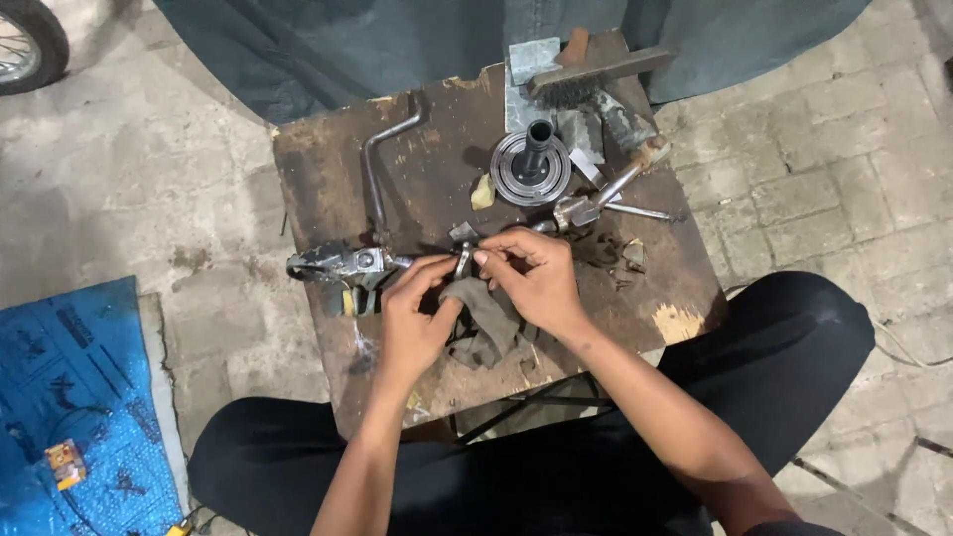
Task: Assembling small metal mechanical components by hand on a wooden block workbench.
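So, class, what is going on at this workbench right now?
A person sits at a worn wooden board used as a bench. Both hands meet over a grey rag: the left hand and the right hand pinch a small metal ring between their fingertips. Beside them lies a metal clamp-like part; behind stand a round hub with a black shaft, a bent rod and a wire brush.

Ring (464,260): bright metal, slightly glossy, pinched between the fingertips of both hands.
Rag (483,323): dull grey-brown cloth, limp and matt, under the hands.
Board (437,159): worn wood, rough, dark with greasy stains, bare and pale at the chipped edges.
Crank rod (375,169): dull grey metal, beyond the left hand (412,323).
Flanged hub (532,167): machined metal, faint sheen, beyond the right hand (536,283).
Wire brush (596,71): weathered wooden back, farthest away.
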